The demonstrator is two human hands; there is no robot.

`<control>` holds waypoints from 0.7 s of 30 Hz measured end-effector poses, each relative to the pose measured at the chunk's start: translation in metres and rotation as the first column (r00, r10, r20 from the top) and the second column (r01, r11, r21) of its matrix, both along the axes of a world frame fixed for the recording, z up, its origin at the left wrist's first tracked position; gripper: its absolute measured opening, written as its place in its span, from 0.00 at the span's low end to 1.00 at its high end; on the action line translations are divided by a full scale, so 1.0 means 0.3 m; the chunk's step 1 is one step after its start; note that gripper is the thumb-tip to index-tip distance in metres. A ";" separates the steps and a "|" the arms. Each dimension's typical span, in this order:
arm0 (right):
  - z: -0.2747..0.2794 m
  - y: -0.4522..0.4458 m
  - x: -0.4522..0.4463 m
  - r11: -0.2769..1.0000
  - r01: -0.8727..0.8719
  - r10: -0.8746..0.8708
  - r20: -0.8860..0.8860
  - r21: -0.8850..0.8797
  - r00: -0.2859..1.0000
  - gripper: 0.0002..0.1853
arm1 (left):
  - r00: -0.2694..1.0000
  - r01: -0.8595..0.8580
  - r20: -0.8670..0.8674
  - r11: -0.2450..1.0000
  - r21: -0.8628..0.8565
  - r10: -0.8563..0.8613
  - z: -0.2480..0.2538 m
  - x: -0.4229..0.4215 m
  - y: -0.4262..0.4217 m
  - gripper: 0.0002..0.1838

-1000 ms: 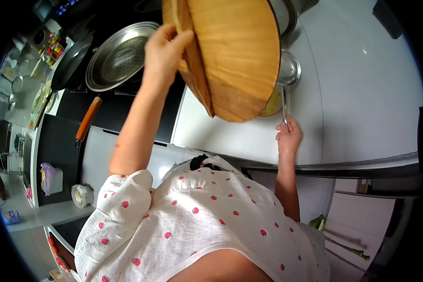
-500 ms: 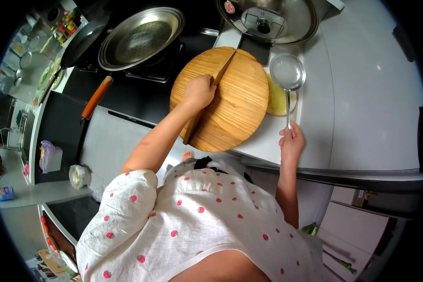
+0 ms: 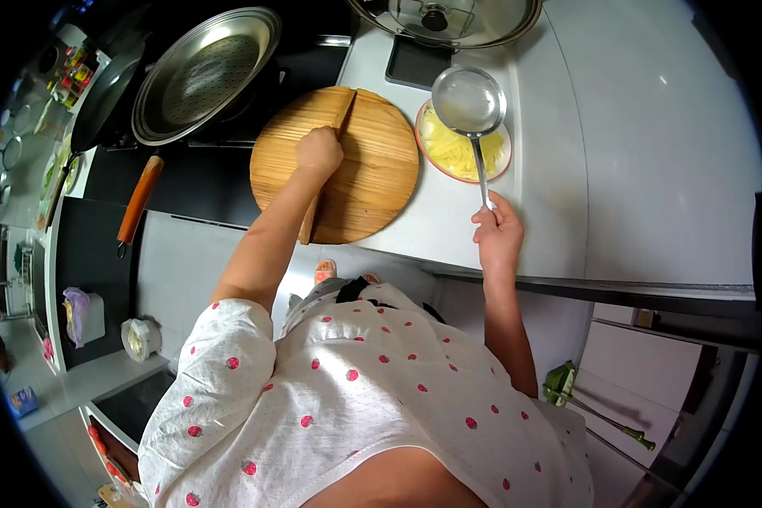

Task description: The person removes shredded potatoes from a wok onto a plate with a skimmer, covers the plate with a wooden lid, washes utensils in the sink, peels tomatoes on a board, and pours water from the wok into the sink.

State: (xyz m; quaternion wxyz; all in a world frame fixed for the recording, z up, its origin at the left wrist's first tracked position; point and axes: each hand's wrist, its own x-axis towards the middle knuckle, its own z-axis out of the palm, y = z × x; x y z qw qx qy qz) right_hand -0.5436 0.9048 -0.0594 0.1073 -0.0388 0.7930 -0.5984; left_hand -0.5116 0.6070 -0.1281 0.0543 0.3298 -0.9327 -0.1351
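Nearest me is the person's shirt (image 3: 339,372), white with red strawberries, and from it both arms reach forward over the bench (image 3: 550,195). The left arm comes out of a loose sleeve and slants forward and inward, nearly straight, to the left hand (image 3: 320,152). That hand is closed, back upward, round the raised wooden bar across the wooden lid (image 3: 377,161). The lid is round and its top faces up, over where the dark stove (image 3: 195,182) meets the white bench; I can't tell whether it is resting there or held just above.

The right arm reaches forward from the other side, forearm bare, up to the right hand (image 3: 499,237). Its fingers are curled shut round the end of the ladle (image 3: 470,100), whose handle points away from the person. The ladle's round bowl is above the far part of a plate (image 3: 503,169) of yellow shreds (image 3: 449,146); whether it touches them, I can't say. The plate is on the bench, just right of the lid.

Farther on, a black tray (image 3: 416,63) lies beyond the plate. A steamer (image 3: 207,80) with a pierced base sits at the stove on the left, and a glass lid (image 3: 474,25) is beyond the tray.
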 end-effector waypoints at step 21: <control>0.049 -0.281 0.123 0.920 -0.302 0.316 0.014 -0.251 0.949 0.18 | 0.714 0.233 -0.636 0.757 0.611 0.294 0.098 0.239 0.320 0.18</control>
